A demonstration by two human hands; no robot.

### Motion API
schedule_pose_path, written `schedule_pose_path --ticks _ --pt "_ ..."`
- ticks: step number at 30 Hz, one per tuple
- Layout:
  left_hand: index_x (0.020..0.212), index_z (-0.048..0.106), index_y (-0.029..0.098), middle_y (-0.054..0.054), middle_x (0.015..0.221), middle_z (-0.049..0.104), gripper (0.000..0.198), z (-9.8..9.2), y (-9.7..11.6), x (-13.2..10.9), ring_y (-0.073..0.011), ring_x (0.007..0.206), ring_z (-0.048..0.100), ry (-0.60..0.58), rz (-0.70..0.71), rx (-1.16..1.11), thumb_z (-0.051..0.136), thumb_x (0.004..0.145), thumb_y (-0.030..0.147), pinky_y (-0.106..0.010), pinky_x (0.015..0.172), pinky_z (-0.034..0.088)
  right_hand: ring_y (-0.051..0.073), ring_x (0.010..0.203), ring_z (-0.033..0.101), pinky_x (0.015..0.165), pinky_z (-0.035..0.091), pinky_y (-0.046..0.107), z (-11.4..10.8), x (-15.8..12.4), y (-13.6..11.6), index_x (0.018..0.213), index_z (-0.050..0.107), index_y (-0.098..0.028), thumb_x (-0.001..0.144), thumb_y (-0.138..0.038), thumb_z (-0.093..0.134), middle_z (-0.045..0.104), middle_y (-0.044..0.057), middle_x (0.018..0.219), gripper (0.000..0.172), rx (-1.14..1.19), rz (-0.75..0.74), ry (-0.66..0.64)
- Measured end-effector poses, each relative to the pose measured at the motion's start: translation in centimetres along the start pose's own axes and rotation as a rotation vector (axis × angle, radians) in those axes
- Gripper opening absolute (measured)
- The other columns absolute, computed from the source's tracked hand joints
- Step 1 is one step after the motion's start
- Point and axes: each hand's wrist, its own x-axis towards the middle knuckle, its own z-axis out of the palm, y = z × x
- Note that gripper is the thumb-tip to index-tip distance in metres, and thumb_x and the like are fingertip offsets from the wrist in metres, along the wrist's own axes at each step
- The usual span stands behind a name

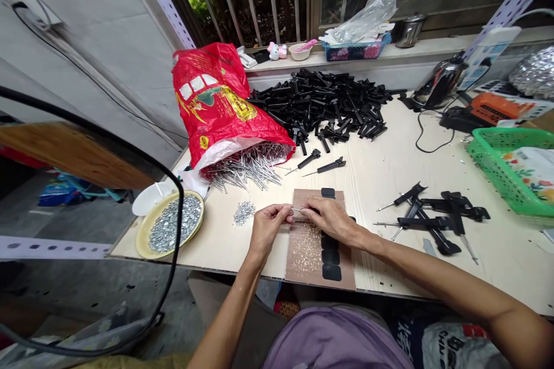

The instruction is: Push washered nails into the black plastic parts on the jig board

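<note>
A thin metal rod (pixel 296 209) runs between the fingertips of both hands, above a brown board (pixel 303 271). My left hand (pixel 267 229) pinches its left end with thumb and fingers. My right hand (pixel 331 219) is closed around its other end, hiding what else may be there. Square black pads (pixel 331 273) line the board, with pale crumbs (pixel 305 251) scattered beside them. A small heap of shiny metal pieces (pixel 244 213) lies left of my left hand. Right of my right hand, several black plastic parts with metal rods (pixel 428 222) lie crossed over each other.
A red bag (pixel 216 104) spills metal rods (pixel 246 167) near a big pile of black plastic parts (pixel 329 98). At the left edge sits a yellow bowl (pixel 197 225) of small metal pieces. A green basket (pixel 493 179) stands right; a black cable (pixel 175 242) hangs at left.
</note>
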Motion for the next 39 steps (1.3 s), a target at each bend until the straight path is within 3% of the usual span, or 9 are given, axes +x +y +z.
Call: schedule_pose_path --ticks 4,8,12,16,21,25,29,33,39 --pt "0.103 0.069 0.014 -0.004 0.083 0.063 0.038 1.6 0.2 0.0 -0.0119 0.064 0.059 -0.088 -0.029 -0.028 0.065 0.076 0.041 -0.026 0.061 0.052 0.015 0.081 0.057 0.071 0.044 0.026 -2.6 -1.5 2.0 0.094 0.061 -0.018 0.093 -0.028 0.048 0.061 0.004 0.089 0.017 -0.067 0.021 0.051" --pt "0.122 0.059 0.015 0.0 0.07 0.057 0.054 2.8 -0.7 0.3 -0.0081 0.049 0.05 -0.043 -0.089 0.058 0.061 0.078 0.046 -0.021 0.044 0.043 0.015 0.082 0.055 0.068 0.044 0.026 -5.0 -3.2 4.7 0.095 0.063 -0.019 0.094 -0.027 0.045 0.06 0.006 0.093 0.02 -0.263 0.038 0.051" --pt "0.113 0.064 0.018 -0.001 0.078 0.058 0.044 3.7 -2.0 0.5 -0.0077 0.052 0.048 0.021 0.025 0.217 0.058 0.08 0.047 -0.021 0.047 0.041 0.016 0.08 0.052 0.063 0.044 0.026 -4.6 -5.0 6.3 0.091 0.064 -0.016 0.096 -0.023 0.039 0.061 0.006 0.085 0.026 -0.364 -0.072 -0.019" --pt "0.108 0.067 0.02 -0.004 0.089 0.062 0.039 4.2 -2.7 0.3 -0.0097 0.058 0.051 0.093 0.117 0.301 0.054 0.083 0.046 -0.023 0.057 0.044 0.014 0.076 0.05 0.061 0.044 0.025 -3.8 -5.9 6.6 0.089 0.063 -0.015 0.097 -0.019 0.034 0.061 0.005 0.081 0.03 -0.344 -0.32 -0.162" --pt "0.108 0.067 0.021 -0.005 0.097 0.064 0.037 4.2 -3.0 0.1 -0.0142 0.071 0.058 0.106 0.128 0.368 0.053 0.084 0.045 -0.025 0.064 0.045 0.014 0.077 0.052 0.06 0.048 0.027 -4.6 -5.1 7.2 0.089 0.064 -0.012 0.097 -0.025 0.036 0.061 0.006 0.083 0.032 -0.306 -0.15 -0.036" --pt "0.106 0.067 0.021 -0.006 0.096 0.066 0.034 4.2 -3.1 0.2 -0.0167 0.079 0.06 0.118 0.136 0.378 0.053 0.084 0.042 -0.026 0.069 0.046 0.012 0.072 0.051 0.055 0.048 0.025 -4.5 -5.7 6.8 0.09 0.065 -0.017 0.097 -0.021 0.035 0.061 0.001 0.077 0.032 -0.217 -0.299 -0.22" --pt "0.104 0.068 0.02 -0.006 0.099 0.067 0.033 4.4 -3.0 0.3 -0.0173 0.081 0.061 0.129 0.138 0.381 0.054 0.084 0.041 -0.027 0.069 0.047 0.013 0.073 0.053 0.055 0.049 0.026 -4.6 -6.6 6.1 0.086 0.065 -0.015 0.097 -0.023 0.037 0.061 0.003 0.076 0.031 -0.23 -0.169 -0.112" --pt "0.105 0.067 0.02 -0.006 0.099 0.067 0.033 4.5 -2.8 0.2 -0.0177 0.083 0.061 0.116 0.125 0.399 0.053 0.084 0.042 -0.027 0.072 0.047 0.013 0.076 0.054 0.058 0.05 0.026 -4.7 -7.1 6.1 0.091 0.065 -0.018 0.097 -0.019 0.035 0.062 0.002 0.079 0.031 -0.169 -0.347 -0.239" --pt "0.105 0.067 0.02 -0.006 0.098 0.066 0.033 4.5 -2.8 0.1 -0.0179 0.084 0.061 0.127 0.14 0.425 0.052 0.085 0.041 -0.028 0.074 0.046 0.012 0.071 0.053 0.058 0.05 0.027 -4.7 -6.6 6.7 0.085 0.065 -0.014 0.096 -0.025 0.038 0.062 0.004 0.079 0.031 -0.075 -0.078 -0.056"
